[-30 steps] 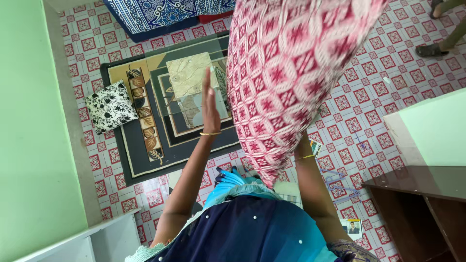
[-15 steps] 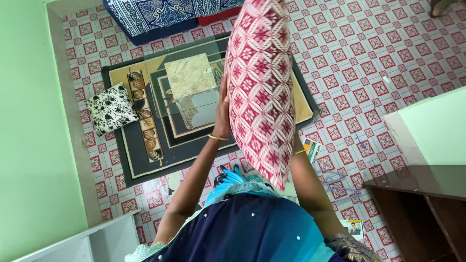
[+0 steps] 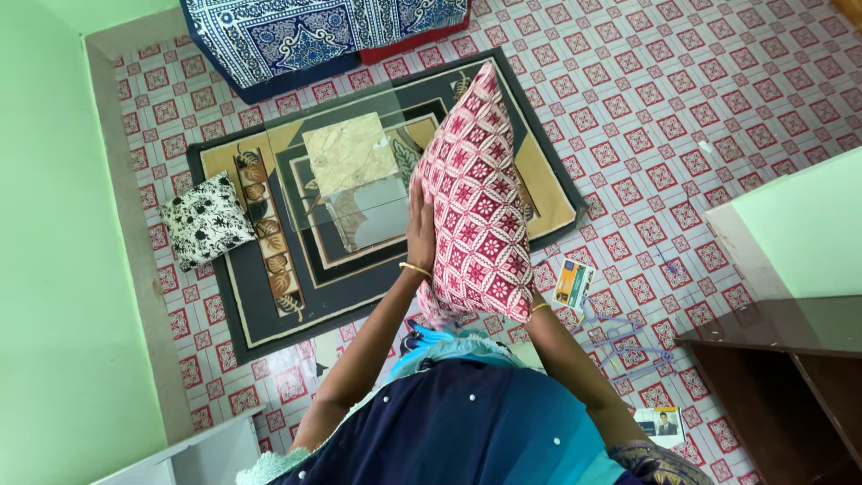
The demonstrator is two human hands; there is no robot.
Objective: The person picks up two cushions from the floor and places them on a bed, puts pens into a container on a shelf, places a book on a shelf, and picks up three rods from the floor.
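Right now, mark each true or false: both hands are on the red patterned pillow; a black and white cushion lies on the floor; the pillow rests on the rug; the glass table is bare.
1. The left hand is pressed flat on the red patterned pillow: true.
2. A black and white cushion lies on the floor by the green wall: true.
3. The pillow rests on the rug: false, it is held up in the air.
4. The glass table is bare: false, a beige square sheet lies on it.
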